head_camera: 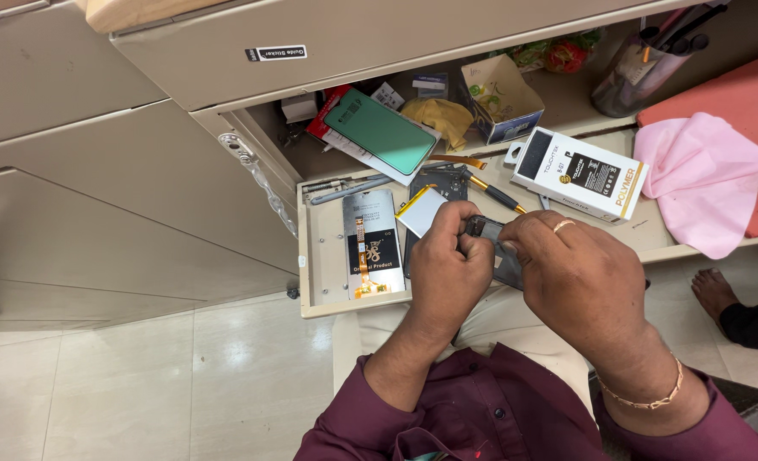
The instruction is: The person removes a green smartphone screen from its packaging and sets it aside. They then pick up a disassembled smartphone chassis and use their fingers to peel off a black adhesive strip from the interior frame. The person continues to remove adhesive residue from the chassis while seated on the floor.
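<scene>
Beige drawers formed the worktop [328, 294]. Both hands, left hand [449, 271] and right hand [577, 277], gripped a dark phone frame [492, 248] above its near edge. Left lay a silver battery [373, 243]; far right, a white box [580, 175] and pink cloth [703, 183].

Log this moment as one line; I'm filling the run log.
left hand: grips dark phone part | right hand: pinches it | below: pull-out tray
</scene>
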